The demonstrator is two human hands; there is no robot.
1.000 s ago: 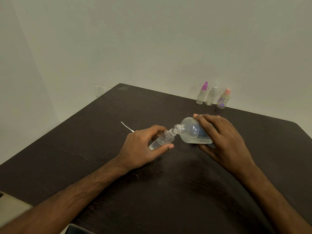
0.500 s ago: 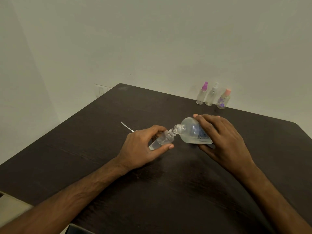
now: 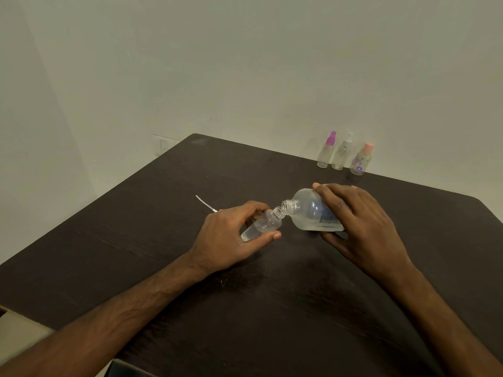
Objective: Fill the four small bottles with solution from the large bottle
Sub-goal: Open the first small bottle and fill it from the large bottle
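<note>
My left hand (image 3: 231, 235) grips a small clear bottle (image 3: 262, 224), uncapped and tilted with its neck up to the right. My right hand (image 3: 359, 221) holds the large clear bottle (image 3: 310, 210) tipped nearly flat, its open mouth meeting the small bottle's neck. Clear liquid lies along the lower side of both bottles. Three other small bottles stand capped at the table's far edge: one with a purple sprayer (image 3: 326, 151), one with a white sprayer (image 3: 342, 153), one with a pink cap and flower print (image 3: 362, 160).
A thin white spray tube (image 3: 205, 203) lies on the dark wooden table (image 3: 136, 240) just behind my left hand. A wall socket (image 3: 163, 145) sits on the white wall by the table's far left corner.
</note>
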